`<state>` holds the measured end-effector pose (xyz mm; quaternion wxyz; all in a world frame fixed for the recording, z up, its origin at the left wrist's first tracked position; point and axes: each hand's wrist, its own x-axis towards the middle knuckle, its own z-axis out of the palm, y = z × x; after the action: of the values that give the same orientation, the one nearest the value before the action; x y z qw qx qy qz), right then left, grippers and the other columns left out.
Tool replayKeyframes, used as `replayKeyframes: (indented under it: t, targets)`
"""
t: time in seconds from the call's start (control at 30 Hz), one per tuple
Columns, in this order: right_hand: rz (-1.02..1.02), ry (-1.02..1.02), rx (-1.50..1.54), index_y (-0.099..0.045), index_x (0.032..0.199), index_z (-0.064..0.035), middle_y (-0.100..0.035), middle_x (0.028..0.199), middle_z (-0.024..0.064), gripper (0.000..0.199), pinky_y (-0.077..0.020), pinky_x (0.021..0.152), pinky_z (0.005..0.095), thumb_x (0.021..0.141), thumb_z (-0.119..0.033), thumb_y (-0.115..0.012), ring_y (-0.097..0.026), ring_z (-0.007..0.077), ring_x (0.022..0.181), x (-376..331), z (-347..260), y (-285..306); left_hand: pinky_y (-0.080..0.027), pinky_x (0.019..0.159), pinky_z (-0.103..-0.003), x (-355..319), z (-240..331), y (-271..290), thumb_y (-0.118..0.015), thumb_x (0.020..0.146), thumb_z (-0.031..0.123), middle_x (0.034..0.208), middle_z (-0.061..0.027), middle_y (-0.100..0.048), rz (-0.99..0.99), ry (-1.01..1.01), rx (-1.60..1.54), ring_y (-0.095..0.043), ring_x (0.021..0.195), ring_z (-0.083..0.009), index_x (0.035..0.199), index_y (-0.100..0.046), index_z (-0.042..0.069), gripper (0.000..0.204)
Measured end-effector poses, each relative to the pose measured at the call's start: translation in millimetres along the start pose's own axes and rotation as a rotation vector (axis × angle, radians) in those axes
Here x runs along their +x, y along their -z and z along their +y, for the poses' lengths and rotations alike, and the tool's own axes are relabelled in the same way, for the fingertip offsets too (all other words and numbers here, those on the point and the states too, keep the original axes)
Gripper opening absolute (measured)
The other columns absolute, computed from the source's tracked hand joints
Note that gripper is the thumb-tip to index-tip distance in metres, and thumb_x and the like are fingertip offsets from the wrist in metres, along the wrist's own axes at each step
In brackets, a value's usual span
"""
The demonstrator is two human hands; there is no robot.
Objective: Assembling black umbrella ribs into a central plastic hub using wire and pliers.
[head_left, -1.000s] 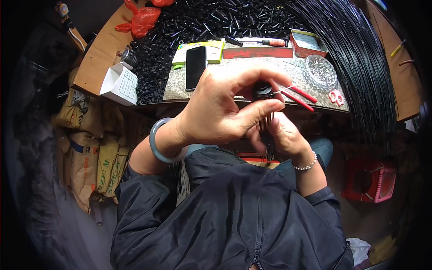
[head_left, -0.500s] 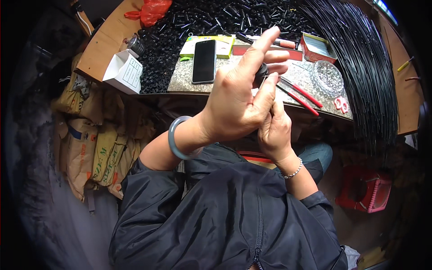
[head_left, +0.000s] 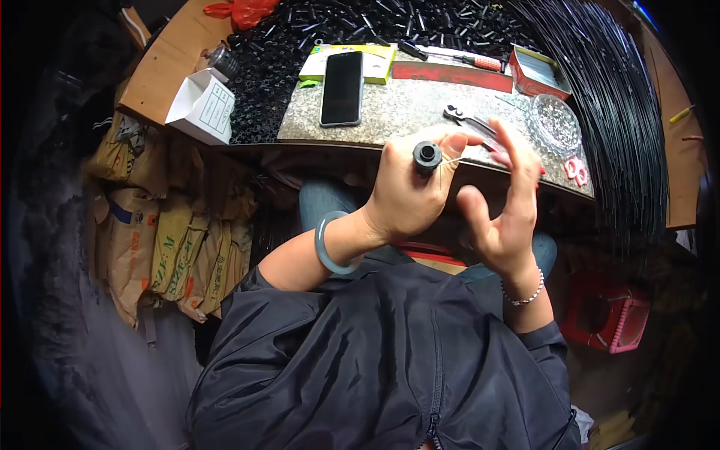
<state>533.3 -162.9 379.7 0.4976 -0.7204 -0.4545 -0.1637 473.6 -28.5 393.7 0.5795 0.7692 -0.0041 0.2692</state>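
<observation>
Your left hand (head_left: 405,191) was closed around a short black cylinder (head_left: 427,157), to the right of the phone (head_left: 341,90) and nearer to you than it. The cylinder's hollow end faced upward, and a thin pale pin (head_left: 453,160) stuck out rightward beside your thumb tip; what it was fixed to could not be told. Your right hand (head_left: 508,225) was farther to the right of the phone and on your side of it, apart from your left hand, with thumb and forefinger spread and nothing visible between them. Your other right fingers were too blurred to make out.

The pliers (head_left: 454,113) lay to the right of the phone, their red handles partly hidden by your right hand. The phone's upper part lay over a yellow-edged box (head_left: 380,66). Right of the phone, beyond the pliers, was a flat red strip (head_left: 442,76); farther right were a clear glass dish (head_left: 576,139) and some pink rings (head_left: 577,172). A white carton (head_left: 211,112) lay left of the phone, a heap of black tubes (head_left: 360,22) beyond it, and a bundle of long black rods (head_left: 626,127) well to its right.
</observation>
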Motion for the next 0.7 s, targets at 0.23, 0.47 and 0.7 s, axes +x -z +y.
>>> replayKeyframes:
  t: [0.23, 0.47, 0.7]
  targets:
    - [0.037, 0.281, -0.228, -0.053, 0.073, -0.0055, -0.051, 0.08, 0.0089, 0.01, -0.0385, 0.07, 0.0367, 0.074, -0.006, -0.063, -0.048, 0.0272, 0.077, 13, -11, -6, -0.047, 0.065, -0.028, 3, -18, 3, -0.048, 0.09, 0.013, 0.078, -0.0139, -0.064, 0.124, 0.043, 0.035, -0.058, 0.072, -0.0137, 0.095, -0.061, -0.005, 0.023]
    - [-0.246, 0.093, -0.682, -0.057, 0.089, -0.0035, -0.056, 0.093, 0.0107, 0.023, -0.0397, 0.081, 0.0415, 0.078, -0.023, -0.063, -0.049, 0.0301, 0.093, -15, 126, 10, -0.022, 0.044, -0.022, 9, -11, 25, -0.048, 0.093, 0.016, 0.052, 0.0092, -0.035, 0.072, 0.202, -0.198, -0.03, 0.05, -0.0006, 0.091, -0.065, -0.002, 0.026]
    - [-0.329, -0.39, -0.078, -0.054, 0.088, -0.002, -0.047, 0.082, 0.0076, 0.017, -0.0387, 0.056, 0.0286, 0.079, -0.013, -0.064, -0.044, 0.0177, 0.063, -8, 101, 28, -0.024, 0.045, -0.021, 10, -20, 26, -0.048, 0.093, 0.016, 0.054, 0.0069, -0.038, 0.174, 0.082, -0.113, -0.032, 0.052, -0.0008, 0.092, -0.064, 0.0, 0.022]
